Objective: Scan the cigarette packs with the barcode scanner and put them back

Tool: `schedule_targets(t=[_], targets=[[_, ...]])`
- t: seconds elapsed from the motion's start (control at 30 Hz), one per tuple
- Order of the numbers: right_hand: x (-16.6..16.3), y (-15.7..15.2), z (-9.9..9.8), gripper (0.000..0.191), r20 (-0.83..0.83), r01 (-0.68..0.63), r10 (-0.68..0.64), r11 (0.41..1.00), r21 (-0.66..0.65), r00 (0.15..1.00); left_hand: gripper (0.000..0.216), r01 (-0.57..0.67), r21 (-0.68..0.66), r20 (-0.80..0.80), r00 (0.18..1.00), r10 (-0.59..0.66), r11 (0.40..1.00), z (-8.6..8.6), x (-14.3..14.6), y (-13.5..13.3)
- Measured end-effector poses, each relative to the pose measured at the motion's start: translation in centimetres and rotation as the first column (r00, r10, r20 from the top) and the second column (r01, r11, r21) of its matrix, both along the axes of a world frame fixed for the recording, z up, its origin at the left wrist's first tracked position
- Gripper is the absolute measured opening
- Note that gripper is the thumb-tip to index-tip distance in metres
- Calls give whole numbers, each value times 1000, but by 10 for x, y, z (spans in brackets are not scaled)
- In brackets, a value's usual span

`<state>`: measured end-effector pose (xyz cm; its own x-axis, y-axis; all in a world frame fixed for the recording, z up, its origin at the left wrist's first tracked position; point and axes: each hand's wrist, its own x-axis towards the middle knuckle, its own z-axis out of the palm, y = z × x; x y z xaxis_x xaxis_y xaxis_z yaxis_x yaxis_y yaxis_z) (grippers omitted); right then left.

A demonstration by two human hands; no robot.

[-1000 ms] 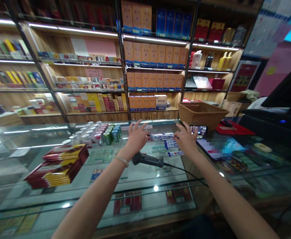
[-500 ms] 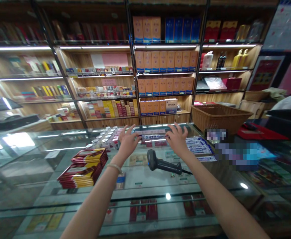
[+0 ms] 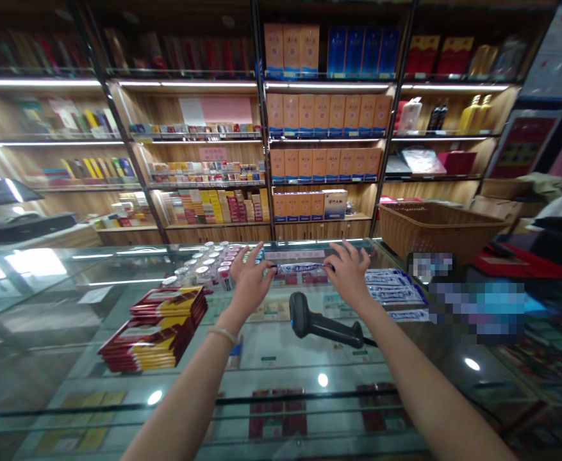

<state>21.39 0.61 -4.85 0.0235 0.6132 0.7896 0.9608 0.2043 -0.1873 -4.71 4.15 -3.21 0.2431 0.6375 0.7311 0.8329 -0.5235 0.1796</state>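
Observation:
A slim blue-and-white packet (image 3: 301, 267) is stretched level above the glass counter (image 3: 266, 349). My left hand (image 3: 252, 278) pinches its left end between thumb and forefinger, the other fingers raised. At the right end, my right hand (image 3: 351, 272) has the same kind of pinch. Several similar packets (image 3: 393, 291) lie in a row just right of my right hand. Below and between my hands rests a black barcode scanner (image 3: 326, 323), its cable passing behind my right forearm. Small white-lidded containers (image 3: 206, 262) stand beside my left hand.
Stacks of red-and-yellow packs (image 3: 158, 326) sit on the counter to the left. A brown wicker basket (image 3: 439, 227) stands at the back right, near a red mat (image 3: 525, 262). Shelves with orange boxes (image 3: 329, 115) line the wall behind. Part of the right side is pixelated.
The view has shifted a little, so the counter things appear slightly displaced. Both hands keep their pinch on the packet's ends, with hardly any movement.

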Motion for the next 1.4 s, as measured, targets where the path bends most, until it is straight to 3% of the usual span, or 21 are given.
schedule_targets(t=[0.17, 0.37, 0.73, 0.97, 1.23, 1.4], targets=[[0, -5, 0, 10, 77, 10, -15, 998, 58, 997, 27, 28, -35, 76, 997, -25, 999, 0, -1, 2], [1, -12, -2, 27, 183, -32, 16, 996, 85, 983, 25, 12, -69, 144, 990, -2, 998, -2, -3, 5], [11, -13, -2, 34, 283, -27, -10, 991, 127, 959, 27, 33, -101, 162, 987, -17, 994, -6, -5, 12], [6, -18, 1, 18, 259, -70, 22, 982, 177, 966, 28, 35, -55, 186, 982, -25, 998, -13, -2, 10], [4, -19, 3, 17, 100, -90, 84, 994, 56, 991, 34, -7, 75, 43, 999, 4, 997, -7, 0, -6], [2, -19, 4, 23, 48, -99, 98, 995, 2, 994, 39, 46, 163, -123, 992, -26, 986, 1, -1, -18]])
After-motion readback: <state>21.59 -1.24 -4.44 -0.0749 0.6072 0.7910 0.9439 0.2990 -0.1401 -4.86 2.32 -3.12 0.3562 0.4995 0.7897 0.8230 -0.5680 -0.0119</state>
